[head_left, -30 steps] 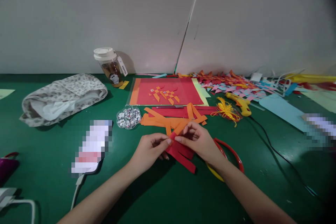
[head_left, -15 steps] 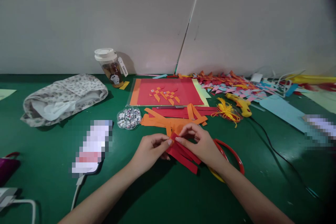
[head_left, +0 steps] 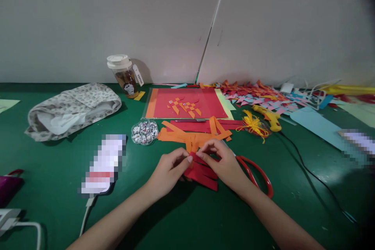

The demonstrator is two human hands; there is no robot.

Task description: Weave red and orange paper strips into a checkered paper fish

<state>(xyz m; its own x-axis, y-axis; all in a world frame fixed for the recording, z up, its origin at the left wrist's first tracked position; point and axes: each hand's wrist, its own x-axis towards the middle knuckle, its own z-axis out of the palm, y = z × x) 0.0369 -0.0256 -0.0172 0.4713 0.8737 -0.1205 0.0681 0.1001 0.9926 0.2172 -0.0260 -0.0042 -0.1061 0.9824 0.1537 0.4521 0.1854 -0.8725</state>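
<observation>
Red paper strips [head_left: 205,176] fan out between my two hands, above the green table. My left hand [head_left: 170,168] pinches their left end between thumb and fingers. From the other side my right hand [head_left: 221,160] is closed on the upper part of the strips, thumb and forefinger together. A bit of orange shows near the left thumb, partly hidden. Orange paper strips [head_left: 172,136] lie just beyond my fingertips. Red-handled scissors [head_left: 265,175] rest under and beside my right wrist, their blades mostly covered.
A clear box of googly eyes [head_left: 144,132] and a phone [head_left: 104,164] lie to the left. Two woven paper fish [head_left: 183,106] sit on red sheets. Yellow string [head_left: 254,124], a yellow glue gun [head_left: 268,116] and a heap of folded paper pieces [head_left: 258,93] are right. A cup [head_left: 124,78] stands behind.
The red strips have turned slightly and sit closer to my left hand, their free ends fanned wider. Both hands stay in nearly the same place.
</observation>
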